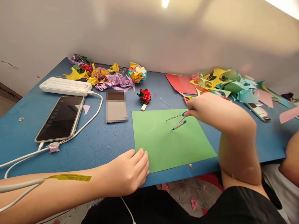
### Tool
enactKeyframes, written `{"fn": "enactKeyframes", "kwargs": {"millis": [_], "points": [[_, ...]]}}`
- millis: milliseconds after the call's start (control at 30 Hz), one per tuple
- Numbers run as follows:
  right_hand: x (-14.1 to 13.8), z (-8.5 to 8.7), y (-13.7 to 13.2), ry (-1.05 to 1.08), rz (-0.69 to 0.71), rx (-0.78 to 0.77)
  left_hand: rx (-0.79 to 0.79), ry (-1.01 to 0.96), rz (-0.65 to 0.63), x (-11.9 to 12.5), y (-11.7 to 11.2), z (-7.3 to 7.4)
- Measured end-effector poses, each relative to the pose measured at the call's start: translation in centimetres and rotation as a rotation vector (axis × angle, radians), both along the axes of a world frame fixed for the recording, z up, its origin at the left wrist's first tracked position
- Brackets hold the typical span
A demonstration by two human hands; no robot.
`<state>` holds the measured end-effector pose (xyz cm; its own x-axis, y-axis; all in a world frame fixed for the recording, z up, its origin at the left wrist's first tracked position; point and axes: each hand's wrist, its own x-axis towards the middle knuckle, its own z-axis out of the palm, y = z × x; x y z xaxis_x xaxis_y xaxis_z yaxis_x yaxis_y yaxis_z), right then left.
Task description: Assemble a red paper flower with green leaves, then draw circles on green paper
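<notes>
The right hand (205, 109) is pinching the top of a drawing compass (177, 120), both legs resting on the green paper sheet (170, 140) toward its 1 o'clock corner. The left hand (128, 171) is lying loosely curled, grasping nothing, fingertips pressing the sheet's 7 o'clock corner.

Honestly, what worries me: only one corner is being pinned, so the paper could be spinning under the compass and wrecking the arc. The needle point could also be skating, since the legs are lying pretty flat.

The blue desk (105, 143) is looking scuffed and crowded: a phone (60, 118) at 9 o'clock is charging off a white power bank (66, 86), paper flowers (102, 74) are piling up at 11, a red-green paper rose (144, 95) sits at 12, and colored paper scraps (229, 82) are heaping at 2. A plain white wall (149, 34) is running behind it all.
</notes>
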<state>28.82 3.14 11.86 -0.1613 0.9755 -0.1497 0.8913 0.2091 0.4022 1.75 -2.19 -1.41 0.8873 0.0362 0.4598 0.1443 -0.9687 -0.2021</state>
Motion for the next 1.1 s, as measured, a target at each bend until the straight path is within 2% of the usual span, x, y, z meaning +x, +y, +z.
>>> {"fn": "enactKeyframes", "kwargs": {"millis": [133, 433, 533, 633, 733, 833, 933, 1033, 1100], "points": [[0.2, -0.4, 0.8, -0.004, -0.068, 0.034, -0.007, -0.02, 0.004, 0.1, -0.1, 0.0], [-1.8, -1.1, 0.4, -0.063, -0.005, 0.155, -0.025, -0.019, -0.007, 0.2, -0.1, -0.1], [-2.6, -1.1, 0.6, -0.081, 0.054, 0.188, -0.023, -0.025, 0.004, 0.3, -0.1, 0.0], [-2.7, -1.3, 0.9, -0.082, 0.173, 0.221, -0.023, -0.033, 0.01, 0.4, -0.1, 0.1], [-2.2, -1.1, 0.9, 0.033, 0.244, 0.2, -0.028, -0.028, 0.011, 0.4, -0.2, 0.2], [-1.8, -0.6, 0.7, 0.248, 0.268, 0.116, -0.031, -0.021, 0.009, 0.4, -0.2, 0.1], [-1.6, -0.2, 0.6, 0.37, 0.287, 0.052, -0.031, -0.023, 0.002, 0.4, -0.2, 0.0], [-1.3, 0.0, 1.1, 0.415, 0.241, 0.045, -0.029, -0.021, 0.008, 0.4, -0.2, 0.1], [-0.9, 0.0, 1.6, 0.402, 0.157, 0.065, -0.023, -0.017, 0.009, 0.4, -0.2, 0.1]]}}
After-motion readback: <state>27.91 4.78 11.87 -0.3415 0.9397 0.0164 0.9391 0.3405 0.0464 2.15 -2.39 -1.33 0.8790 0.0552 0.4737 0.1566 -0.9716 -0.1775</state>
